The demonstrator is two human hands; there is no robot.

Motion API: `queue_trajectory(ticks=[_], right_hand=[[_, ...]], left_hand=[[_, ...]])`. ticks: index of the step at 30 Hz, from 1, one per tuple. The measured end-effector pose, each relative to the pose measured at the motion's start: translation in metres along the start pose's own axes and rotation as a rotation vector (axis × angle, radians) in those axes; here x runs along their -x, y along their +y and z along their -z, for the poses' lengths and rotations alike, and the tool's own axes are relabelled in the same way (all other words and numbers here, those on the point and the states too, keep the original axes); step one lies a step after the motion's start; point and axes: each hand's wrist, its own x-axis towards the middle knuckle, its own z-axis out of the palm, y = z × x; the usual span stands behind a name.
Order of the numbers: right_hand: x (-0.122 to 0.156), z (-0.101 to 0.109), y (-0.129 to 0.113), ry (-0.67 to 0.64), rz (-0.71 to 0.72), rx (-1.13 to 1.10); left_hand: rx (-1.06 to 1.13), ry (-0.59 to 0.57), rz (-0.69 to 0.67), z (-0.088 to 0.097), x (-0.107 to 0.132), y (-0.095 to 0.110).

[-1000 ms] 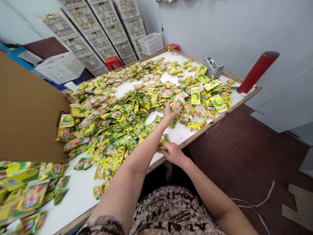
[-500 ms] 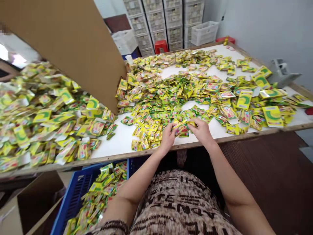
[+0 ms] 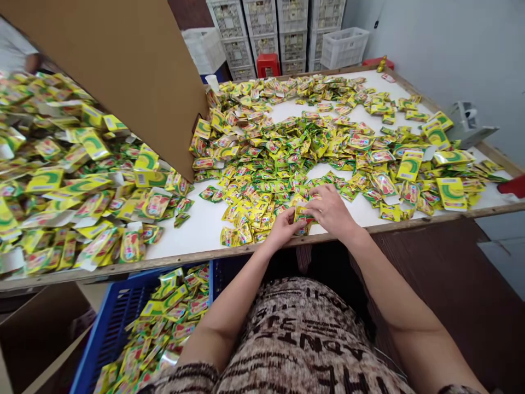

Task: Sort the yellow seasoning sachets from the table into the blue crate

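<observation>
Close to the table's front edge, my left hand (image 3: 284,227) grips a small yellow-and-green box (image 3: 304,218) with a red picture on it. My right hand (image 3: 331,210) bends over the same box from the right, thumb and fingers closed at its upper end. My fingers cover much of the box, so its flaps are hard to make out. Small yellow-and-green packets (image 3: 256,210) lie spread just left of and behind my hands. Larger yellow boxes (image 3: 451,193) lie on the right part of the table.
A tall cardboard sheet (image 3: 135,65) stands left of the packets, with a big heap of boxes (image 3: 94,145) beyond it. Under the table edge is a blue crate (image 3: 107,312) of filled boxes. White crates (image 3: 293,41), a red stool (image 3: 268,64) and a grey device (image 3: 470,123) stand farther off.
My right hand has turned over and shifted left onto the top of the box, which now looks more upright. My left hand has kept its hold. The view has tilted slightly.
</observation>
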Motion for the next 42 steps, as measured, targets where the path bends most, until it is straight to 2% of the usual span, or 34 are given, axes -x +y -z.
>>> queue_trajectory(ticks=[3, 9, 11, 13, 15, 17, 18, 20, 21, 23, 27, 30, 37, 42], right_hand=[[0.009, -0.01, 0.002, -0.156, 0.032, 0.073], [0.014, -0.02, -0.006, -0.258, 0.004, 0.072], [0.012, -0.022, -0.007, -0.253, 0.017, -0.001], [0.014, -0.025, -0.005, -0.137, -0.009, -0.192], [0.02, -0.029, -0.001, 0.082, -0.146, -0.462], [0.028, -0.035, 0.0, 0.232, -0.374, -0.736], [0.031, -0.039, -0.001, 0.239, -0.483, -0.859], [0.034, -0.044, -0.005, 0.137, -0.627, -1.057], [0.033, -0.046, -0.007, 0.085, -0.657, -1.113], [0.029, -0.047, -0.012, 0.1, -0.637, -1.098], [0.021, -0.045, -0.013, 0.243, -0.484, -0.931], [0.02, -0.045, -0.009, 0.237, -0.47, -0.957], [0.018, -0.057, 0.001, 0.308, -0.517, -0.948], [0.027, -0.061, 0.0, 0.304, -0.398, -0.889]], left_hand=[[-0.091, 0.04, -0.027, 0.002, 0.004, -0.002], [-0.138, 0.062, -0.035, 0.007, 0.01, -0.01], [-0.172, 0.055, -0.037, 0.007, 0.01, -0.012], [-0.184, 0.043, -0.019, 0.008, 0.011, -0.01], [-0.147, 0.044, 0.026, 0.009, 0.015, -0.007], [-0.023, 0.034, 0.077, 0.012, 0.018, -0.002], [0.059, 0.006, 0.106, 0.013, 0.019, 0.0], [0.198, -0.058, 0.165, 0.015, 0.02, 0.004], [0.234, -0.068, 0.189, 0.015, 0.019, 0.006], [0.245, 0.005, 0.194, 0.014, 0.017, 0.007], [0.146, 0.3, 0.037, 0.008, 0.011, 0.004], [-0.014, 0.393, -0.06, 0.004, 0.011, 0.0], [-0.138, 0.331, -0.197, 0.005, 0.008, -0.002], [-0.416, 0.239, -0.463, 0.016, 0.009, -0.001]])
